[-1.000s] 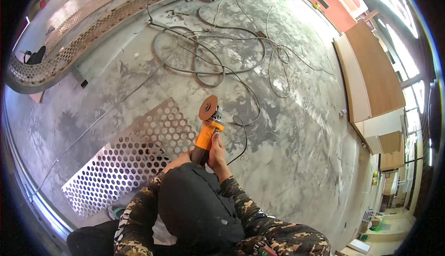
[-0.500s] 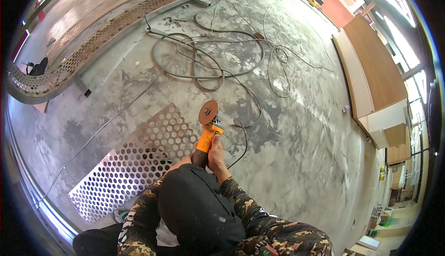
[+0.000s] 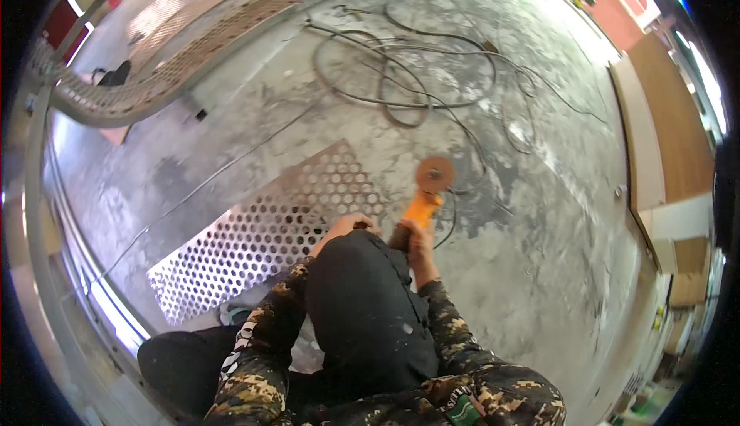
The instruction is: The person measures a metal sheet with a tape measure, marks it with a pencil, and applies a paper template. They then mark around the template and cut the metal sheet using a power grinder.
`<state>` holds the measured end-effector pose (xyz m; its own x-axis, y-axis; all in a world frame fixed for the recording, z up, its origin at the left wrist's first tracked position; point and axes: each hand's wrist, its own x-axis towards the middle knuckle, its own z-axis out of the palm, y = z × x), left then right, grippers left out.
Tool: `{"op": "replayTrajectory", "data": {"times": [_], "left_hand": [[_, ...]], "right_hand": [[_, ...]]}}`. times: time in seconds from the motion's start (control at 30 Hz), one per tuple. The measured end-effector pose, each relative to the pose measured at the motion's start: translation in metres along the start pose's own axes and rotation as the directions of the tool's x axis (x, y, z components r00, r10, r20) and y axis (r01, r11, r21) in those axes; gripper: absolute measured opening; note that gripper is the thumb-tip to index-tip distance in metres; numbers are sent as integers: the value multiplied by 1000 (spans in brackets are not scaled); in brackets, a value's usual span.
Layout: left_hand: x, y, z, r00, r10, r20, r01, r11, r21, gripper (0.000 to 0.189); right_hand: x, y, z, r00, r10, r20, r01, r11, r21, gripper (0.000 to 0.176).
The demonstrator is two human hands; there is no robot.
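My right hand (image 3: 422, 245) is closed around the dark rear body of an orange angle grinder (image 3: 422, 208). Its round reddish-brown disc (image 3: 435, 173) points up and away from me. My left hand (image 3: 351, 228) is apart from the grinder, just beyond my raised knee (image 3: 362, 295). The left fingers are curled and partly hidden; whatever they hold, if anything, I cannot make out. Under and beside that hand, a perforated metal sheet (image 3: 258, 229) with round holes lies on the floor, slanting toward the lower left.
Looped cables (image 3: 401, 106) lie on the concrete floor (image 3: 532, 272) ahead. A curved frame with perforated metal (image 3: 223, 37) runs along the upper left. A thin cable (image 3: 212, 175) crosses the floor beside the sheet. Wooden panels (image 3: 671, 117) stand at the right.
My left hand has come away from the grinder, leaving it in the right hand. The grinder has moved right and its disc has turned. The whole view has shifted too.
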<state>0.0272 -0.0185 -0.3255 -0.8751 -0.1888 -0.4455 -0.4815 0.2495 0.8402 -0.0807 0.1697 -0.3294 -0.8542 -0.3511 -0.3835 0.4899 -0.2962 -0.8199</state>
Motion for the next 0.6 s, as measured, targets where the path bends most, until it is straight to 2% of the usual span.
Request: {"op": "replayTrajectory", "data": {"times": [0.03, 0.07, 0.1, 0.13, 0.17, 0.2, 0.23, 0.27, 0.3, 0.33, 0.37, 0.4, 0.43, 0.47, 0.5, 0.53, 0.6], "left_hand": [[-12, 7, -9, 988, -33, -148, -2, 974, -226, 53], [-27, 3, -18, 984, -46, -173, 6, 974, -225, 53], [-46, -5, -24, 944, -52, -325, -2, 987, -163, 46], [-66, -17, -27, 878, -55, -475, 5, 994, -106, 40], [-72, -54, -21, 806, -91, -585, 14, 991, -135, 30], [-70, -79, -15, 683, 75, -727, -78, 997, 29, 29], [-79, -113, -8, 518, 227, -825, -74, 972, 221, 28], [-88, -165, 6, 532, 152, -833, -74, 988, 133, 28], [-103, -152, 7, 462, -71, -884, 93, 995, -31, 34], [-125, -114, -1, 357, -233, -904, 410, 909, -72, 44], [-124, -133, 5, 267, -349, -898, 364, 900, -242, 53], [-128, -136, 11, 159, -473, -867, 433, 822, -369, 60], [-134, -126, 13, 55, -591, -805, 578, 676, -457, 70], [-133, -114, 9, -142, -813, -564, 458, 451, -766, 70], [-129, -109, 9, -257, -939, -229, 267, 158, -950, 71], [-133, -109, 6, -271, -936, -224, 239, 160, -958, 71], [-139, -128, 10, 183, -954, -237, 172, 269, -948, 59]], "right_hand": [[-2, 1, -21, 999, 21, -34, -20, 999, 41, 33], [-5, -3, -45, 996, 77, -52, -74, 996, 52, 35], [-6, 1, -72, 998, 36, -60, -31, 996, 80, 34], [-5, 3, -106, 992, 110, -64, -102, 989, 111, 29], [-18, -8, -121, 996, -65, -59, 67, 998, 22, 24], [-19, -4, -165, 972, -235, 18, 231, 935, -270, 24], [-50, -36, -156, 999, -41, -18, 36, 978, -206, 27], [-33, 0, -239, 991, -119, 56, 127, 973, -195, 29], [-32, -20, -272, 987, 128, 96, -108, 975, -194, 39], [-36, -11, -280, 992, -118, 37, 123, 926, -358, 49], [-53, -35, -245, 981, 6, -195, -42, 983, -180, 54], [-42, -19, -272, 935, -314, -166, 222, 882, -416, 46], [-30, -4, -247, 951, -287, -118, 219, 891, -398, 46], [-19, 12, -230, 965, -255, -59, 210, 889, -406, 46], [-14, 24, -215, 973, -231, -8, 206, 883, -422, 47], [-9, 35, -200, 978, -204, 43, 202, 876, -438, 47], [-12, 46, -167, 980, -150, 129, 195, 849, -491, 47]]}}
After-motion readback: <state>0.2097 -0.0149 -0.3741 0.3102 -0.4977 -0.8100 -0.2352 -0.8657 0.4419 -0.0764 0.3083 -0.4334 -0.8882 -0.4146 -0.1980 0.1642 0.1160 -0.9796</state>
